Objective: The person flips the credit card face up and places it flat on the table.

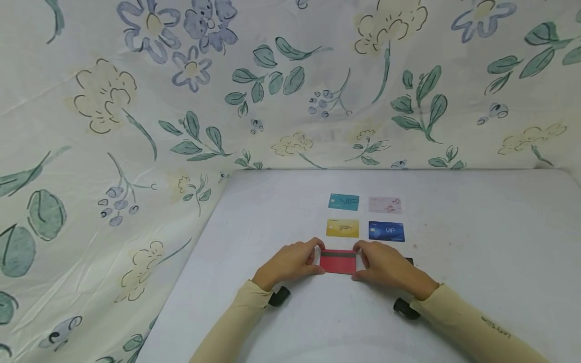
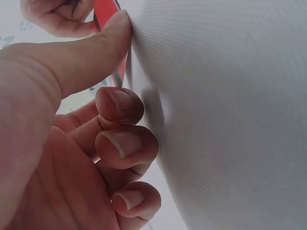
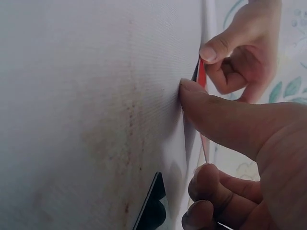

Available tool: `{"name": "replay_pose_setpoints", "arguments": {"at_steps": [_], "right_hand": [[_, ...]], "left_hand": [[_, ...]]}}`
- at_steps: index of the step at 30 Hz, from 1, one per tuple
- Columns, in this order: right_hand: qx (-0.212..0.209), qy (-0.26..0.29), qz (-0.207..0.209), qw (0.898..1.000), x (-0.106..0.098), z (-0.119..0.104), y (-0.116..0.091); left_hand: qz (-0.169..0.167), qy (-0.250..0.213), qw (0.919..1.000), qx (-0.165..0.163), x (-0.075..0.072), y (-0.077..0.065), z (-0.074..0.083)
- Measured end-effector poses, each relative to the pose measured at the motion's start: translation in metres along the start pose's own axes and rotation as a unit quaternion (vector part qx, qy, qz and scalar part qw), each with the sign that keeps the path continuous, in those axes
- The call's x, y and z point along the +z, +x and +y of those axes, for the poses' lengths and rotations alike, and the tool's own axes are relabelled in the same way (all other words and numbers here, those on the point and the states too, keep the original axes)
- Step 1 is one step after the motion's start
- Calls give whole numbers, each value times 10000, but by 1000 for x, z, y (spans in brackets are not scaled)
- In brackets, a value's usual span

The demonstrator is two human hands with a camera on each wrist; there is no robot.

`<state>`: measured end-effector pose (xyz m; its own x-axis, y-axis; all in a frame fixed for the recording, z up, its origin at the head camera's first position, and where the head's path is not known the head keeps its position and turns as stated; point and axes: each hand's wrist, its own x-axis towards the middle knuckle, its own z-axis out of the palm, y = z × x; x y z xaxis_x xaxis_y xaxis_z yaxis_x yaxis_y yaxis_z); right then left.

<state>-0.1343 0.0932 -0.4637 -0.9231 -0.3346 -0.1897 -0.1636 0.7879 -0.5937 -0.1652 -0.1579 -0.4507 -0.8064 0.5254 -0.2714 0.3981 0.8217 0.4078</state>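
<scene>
A red card (image 1: 338, 264) with a dark stripe along its far edge is held between both hands, low over the white table. The left hand (image 1: 292, 260) grips its left side, thumb at the near corner and index finger at the far one. On the opposite side, the right hand (image 1: 387, 263) grips the card the same way. The left wrist view shows the red card (image 2: 106, 13) tilted past the thumb, the other fingers curled loosely near the table. Most of the card (image 3: 202, 76) is hidden behind the thumb in the right wrist view.
Beyond the hands lie a teal card (image 1: 343, 202), a pink card (image 1: 385, 204), a yellow card (image 1: 342, 228) and a blue card (image 1: 386, 231) in two rows. A dark card (image 3: 151, 213) lies partly hidden by the right hand. Floral cloth (image 1: 290, 116) hangs behind the table (image 1: 490, 242).
</scene>
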Motion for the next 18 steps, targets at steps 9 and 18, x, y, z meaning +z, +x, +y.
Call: {"name": "replay_pose_setpoints", "arguments": {"at_steps": [9,18], "right_hand": [[-68,-68,23,10000,-1,1,-1],[-94,-145,124,9998,-5,2,-6]], "left_hand": [[23,230,9997,-4,2,0,0],[-50,227,9997,-12,1,1,4]]}}
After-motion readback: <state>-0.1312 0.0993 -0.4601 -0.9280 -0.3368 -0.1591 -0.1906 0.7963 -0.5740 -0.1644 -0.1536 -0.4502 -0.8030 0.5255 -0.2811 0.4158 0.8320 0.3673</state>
